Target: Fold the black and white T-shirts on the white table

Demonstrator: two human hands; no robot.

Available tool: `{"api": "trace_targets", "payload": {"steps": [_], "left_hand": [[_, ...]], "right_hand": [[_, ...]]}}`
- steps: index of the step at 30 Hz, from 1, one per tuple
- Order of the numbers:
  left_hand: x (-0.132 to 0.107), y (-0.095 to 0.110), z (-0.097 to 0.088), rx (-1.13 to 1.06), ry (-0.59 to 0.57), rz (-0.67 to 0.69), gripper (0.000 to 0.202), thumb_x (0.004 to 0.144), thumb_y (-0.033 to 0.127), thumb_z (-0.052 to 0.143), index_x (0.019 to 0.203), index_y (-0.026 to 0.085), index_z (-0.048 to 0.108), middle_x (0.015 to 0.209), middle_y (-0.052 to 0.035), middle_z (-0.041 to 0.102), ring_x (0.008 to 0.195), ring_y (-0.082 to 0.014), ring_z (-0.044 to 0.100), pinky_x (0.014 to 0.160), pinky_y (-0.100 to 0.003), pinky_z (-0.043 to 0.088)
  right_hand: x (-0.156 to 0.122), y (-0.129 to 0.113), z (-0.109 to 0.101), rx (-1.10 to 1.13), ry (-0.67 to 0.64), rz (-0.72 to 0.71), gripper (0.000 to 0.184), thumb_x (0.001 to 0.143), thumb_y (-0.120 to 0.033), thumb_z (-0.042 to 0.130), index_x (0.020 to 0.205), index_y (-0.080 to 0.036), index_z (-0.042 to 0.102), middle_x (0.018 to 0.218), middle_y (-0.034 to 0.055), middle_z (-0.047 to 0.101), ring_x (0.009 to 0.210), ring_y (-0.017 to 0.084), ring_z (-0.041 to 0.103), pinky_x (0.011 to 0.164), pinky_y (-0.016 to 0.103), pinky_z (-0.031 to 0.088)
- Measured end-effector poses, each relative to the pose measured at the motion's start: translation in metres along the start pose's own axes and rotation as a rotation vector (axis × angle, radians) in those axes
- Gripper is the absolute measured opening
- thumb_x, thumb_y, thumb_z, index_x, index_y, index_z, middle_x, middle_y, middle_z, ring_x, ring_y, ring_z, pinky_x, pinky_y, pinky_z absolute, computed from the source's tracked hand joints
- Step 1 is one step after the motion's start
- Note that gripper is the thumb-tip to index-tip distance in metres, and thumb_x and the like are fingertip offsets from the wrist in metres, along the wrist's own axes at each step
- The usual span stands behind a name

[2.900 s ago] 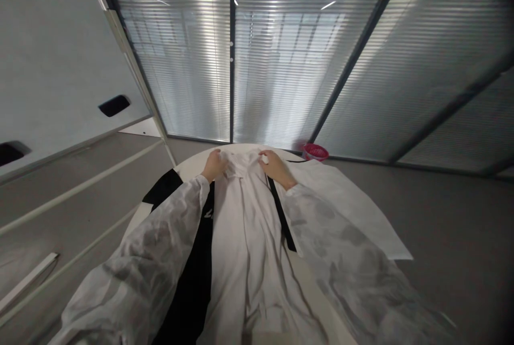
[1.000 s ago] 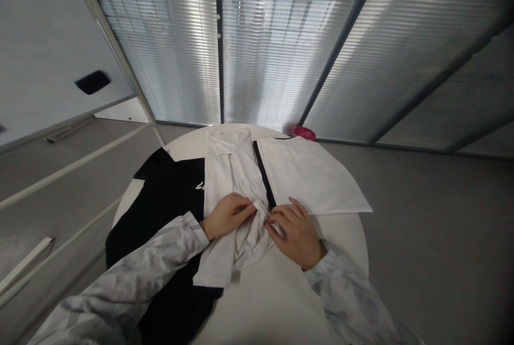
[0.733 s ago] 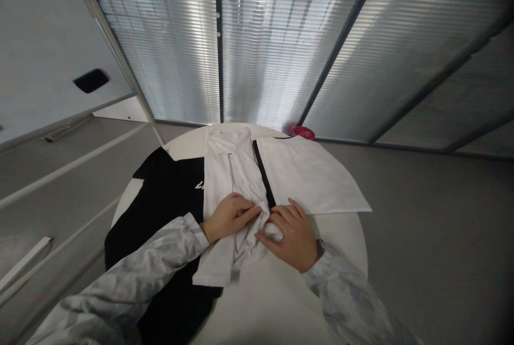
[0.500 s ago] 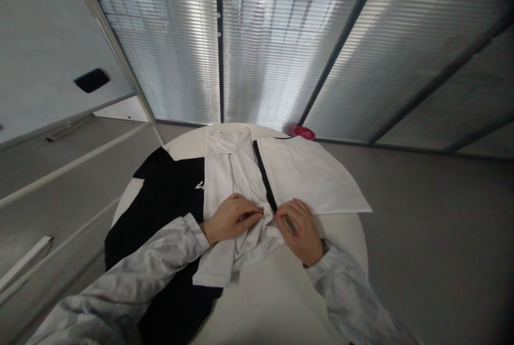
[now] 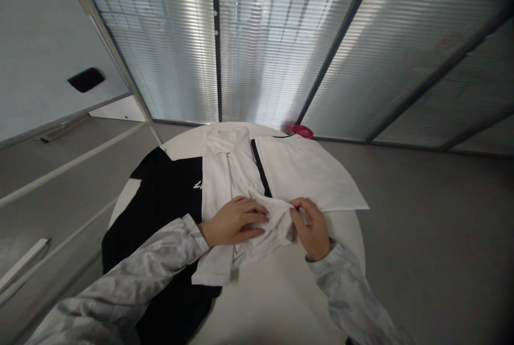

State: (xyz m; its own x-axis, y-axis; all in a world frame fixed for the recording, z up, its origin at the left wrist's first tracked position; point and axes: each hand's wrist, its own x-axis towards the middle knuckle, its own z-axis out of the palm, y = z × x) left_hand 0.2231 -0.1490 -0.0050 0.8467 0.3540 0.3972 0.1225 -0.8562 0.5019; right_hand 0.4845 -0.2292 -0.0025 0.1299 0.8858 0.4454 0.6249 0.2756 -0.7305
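A white long-sleeved shirt (image 5: 236,168) lies partly folded in the middle of the round table. My left hand (image 5: 235,222) rests on it, fingers spread over the cloth. To the right, my right hand (image 5: 313,227) pinches the edge of the shirt's white cloth between thumb and fingers and holds it stretched out sideways. Under the shirt's left side is a black T-shirt (image 5: 160,211) with small white lettering, hanging over the table's near left edge. Beyond my right hand lies a flat white piece of cloth (image 5: 309,171) with a black band along its left side.
The round white table (image 5: 257,307) stands before a glass wall with blinds (image 5: 261,55). A pink-red object (image 5: 302,131) sits by the far edge. White rails (image 5: 72,165) and a white board with a dark pad (image 5: 85,80) are at the left.
My right hand has moved right, drawing the white cloth out with it, so it now overlaps the lower end of the black band. My left hand's fingers have spread flatter on the shirt.
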Motion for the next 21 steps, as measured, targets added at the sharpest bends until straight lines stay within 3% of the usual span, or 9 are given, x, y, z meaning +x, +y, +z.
{"api": "trace_targets", "payload": {"steps": [5,11,13,17,21], "left_hand": [[0.003,0.011,-0.002,-0.003,-0.077,0.157,0.036,0.107,0.036,0.065,0.140,0.023,0.064,0.146,-0.0160,0.069,0.135,-0.0282,0.065,0.116,-0.044,0.048],[0.005,0.018,-0.002,0.053,-0.151,0.215,0.052,0.106,0.048,0.065,0.148,0.019,0.057,0.147,-0.0192,0.066,0.136,-0.0320,0.063,0.118,-0.046,0.045],[0.005,0.021,0.001,0.119,-0.177,0.194,0.046,0.106,0.050,0.065,0.140,0.019,0.063,0.139,-0.0178,0.070,0.129,-0.0321,0.066,0.113,-0.045,0.046],[0.002,0.027,0.007,0.248,-0.168,0.030,0.020,0.108,0.036,0.059,0.112,0.019,0.069,0.103,-0.0113,0.075,0.098,-0.0267,0.072,0.092,-0.041,0.050],[0.000,0.031,0.007,0.211,-0.126,-0.072,0.020,0.110,0.034,0.055,0.108,0.020,0.069,0.095,-0.0069,0.074,0.088,-0.0228,0.071,0.084,-0.037,0.048]], "right_hand": [[0.007,-0.002,-0.021,0.294,-0.022,0.323,0.033,0.096,-0.046,0.059,0.073,-0.025,0.049,0.063,-0.0040,0.038,0.060,0.016,0.038,0.055,0.029,0.032],[0.006,0.002,-0.020,0.380,-0.052,0.423,0.036,0.093,-0.053,0.070,0.079,-0.023,0.057,0.064,-0.0045,0.042,0.060,0.015,0.039,0.055,0.026,0.033],[0.005,0.004,-0.018,0.403,-0.090,0.483,0.038,0.092,-0.059,0.071,0.085,-0.023,0.060,0.062,-0.0055,0.044,0.056,0.014,0.038,0.052,0.026,0.029],[0.004,0.008,-0.015,0.394,-0.094,0.518,0.046,0.089,-0.067,0.073,0.089,-0.023,0.061,0.059,-0.0060,0.048,0.052,0.012,0.038,0.049,0.025,0.026],[0.006,0.010,-0.015,0.352,-0.057,0.525,0.048,0.087,-0.069,0.075,0.091,-0.024,0.060,0.055,-0.0077,0.046,0.047,0.012,0.034,0.046,0.025,0.022]]}}
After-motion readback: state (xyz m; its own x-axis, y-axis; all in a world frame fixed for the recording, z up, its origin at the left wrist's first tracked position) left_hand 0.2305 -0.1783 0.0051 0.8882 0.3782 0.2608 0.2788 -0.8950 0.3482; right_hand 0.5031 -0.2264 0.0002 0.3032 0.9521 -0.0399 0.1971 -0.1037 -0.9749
